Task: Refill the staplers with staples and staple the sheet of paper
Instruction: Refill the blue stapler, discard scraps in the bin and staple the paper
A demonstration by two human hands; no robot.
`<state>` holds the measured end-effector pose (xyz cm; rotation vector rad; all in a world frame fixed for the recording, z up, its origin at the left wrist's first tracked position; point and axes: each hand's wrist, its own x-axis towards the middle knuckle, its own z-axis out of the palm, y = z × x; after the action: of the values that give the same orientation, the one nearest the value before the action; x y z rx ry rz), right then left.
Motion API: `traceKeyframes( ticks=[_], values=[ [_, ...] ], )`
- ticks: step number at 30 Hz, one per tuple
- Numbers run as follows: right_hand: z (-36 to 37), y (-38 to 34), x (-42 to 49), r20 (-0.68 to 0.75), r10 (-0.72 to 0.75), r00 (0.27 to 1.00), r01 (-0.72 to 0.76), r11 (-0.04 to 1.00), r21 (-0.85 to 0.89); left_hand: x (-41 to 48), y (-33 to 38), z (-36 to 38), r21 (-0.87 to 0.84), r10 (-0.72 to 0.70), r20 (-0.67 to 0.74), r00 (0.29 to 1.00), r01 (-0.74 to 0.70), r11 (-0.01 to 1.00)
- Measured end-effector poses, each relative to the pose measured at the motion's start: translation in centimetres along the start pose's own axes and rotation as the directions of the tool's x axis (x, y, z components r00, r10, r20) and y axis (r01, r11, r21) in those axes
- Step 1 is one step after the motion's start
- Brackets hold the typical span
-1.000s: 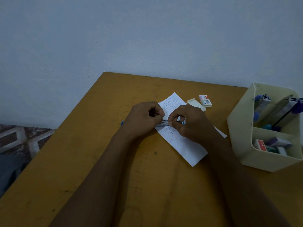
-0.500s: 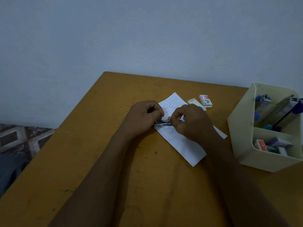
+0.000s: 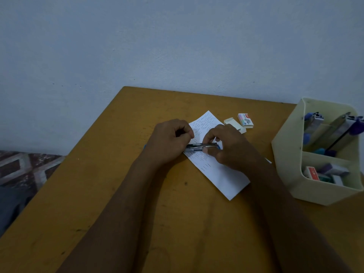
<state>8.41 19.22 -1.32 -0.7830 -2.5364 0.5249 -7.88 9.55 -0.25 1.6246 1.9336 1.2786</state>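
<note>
A small blue stapler (image 3: 201,146) with a metal channel lies across a white sheet of paper (image 3: 218,174) with printed lines. My left hand (image 3: 169,142) grips the stapler's left end. My right hand (image 3: 230,146) pinches its right end with thumb and fingers, perhaps on a strip of staples; the fingers hide that part. An open staple box tray (image 3: 233,124) and its printed sleeve (image 3: 245,120) lie just beyond the paper.
A cream desk organiser (image 3: 289,154) stands at the right, holding several staplers upright and staple boxes in its front pocket. The yellow-brown table (image 3: 137,194) meets a pale wall at the back. Its left edge drops to a patterned floor.
My right thumb and fingers have slid slightly right along the stapler's metal channel, exposing more of it. The left hand has stayed put.
</note>
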Motion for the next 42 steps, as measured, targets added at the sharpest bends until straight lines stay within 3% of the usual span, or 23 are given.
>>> traceKeyframes(
  ticks=[5, 13, 31, 42],
  values=[
    [-0.7, -0.7, 0.1, -0.059, 0.080, 0.995, -0.066, 0.977, 0.205, 0.1, 0.1, -0.2, 0.075, 0.069, -0.006, 0.998, -0.068, 0.995],
    [-1.5, -1.5, 0.2, -0.126, 0.191, 0.973, -0.086, 0.817, 0.571, 0.0, 0.1, 0.1, 0.011, 0.104, 0.023, 0.994, -0.104, 0.994],
    [-1.4, -0.9, 0.1, -0.134, 0.229, 0.964, -0.104, 0.791, 0.603, -0.3, -0.1, 0.6, 0.024, 0.138, 0.106, 0.985, -0.141, 0.990],
    [-1.6, -0.7, 0.0, -0.111, 0.217, 0.970, -0.113, 0.804, 0.584, -0.1, 0.0, 0.5, 0.062, 0.039, 0.135, 0.990, -0.048, 0.997]
  ],
)
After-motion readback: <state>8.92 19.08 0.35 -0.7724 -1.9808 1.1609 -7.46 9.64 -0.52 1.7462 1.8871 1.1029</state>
